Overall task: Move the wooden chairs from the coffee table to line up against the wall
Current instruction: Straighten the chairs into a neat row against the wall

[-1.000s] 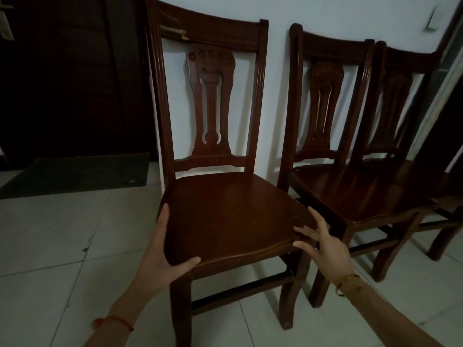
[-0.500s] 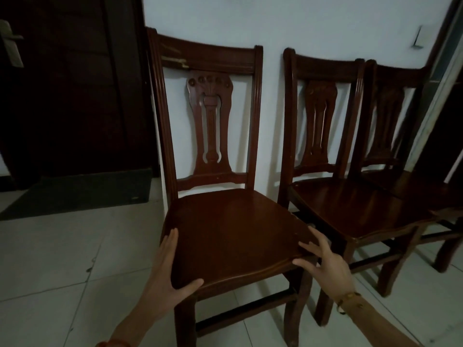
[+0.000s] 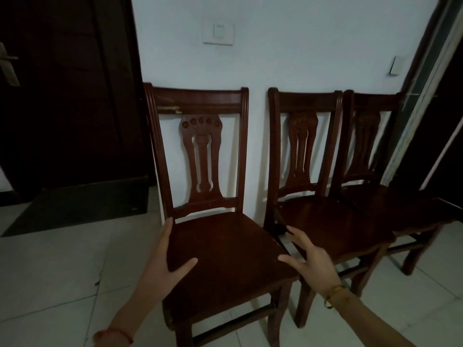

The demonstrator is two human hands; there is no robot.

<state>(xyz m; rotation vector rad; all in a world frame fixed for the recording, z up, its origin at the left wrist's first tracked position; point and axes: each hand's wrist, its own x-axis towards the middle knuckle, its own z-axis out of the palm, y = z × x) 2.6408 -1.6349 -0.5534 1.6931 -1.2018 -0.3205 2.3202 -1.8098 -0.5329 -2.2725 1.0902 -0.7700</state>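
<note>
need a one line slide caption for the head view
Left hand rests on the near chair, right hand open at its other side; two more chairs stand along the wall.

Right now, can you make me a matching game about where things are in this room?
Things:
1. light switch
2. mat
3. left hand
4. door handle

Places:
A. on the floor, by the doorway
B. on the side of the nearest chair
C. high on the white wall
D. on the dark door, far left

Pairs: 1-C, 2-A, 3-B, 4-D
</note>
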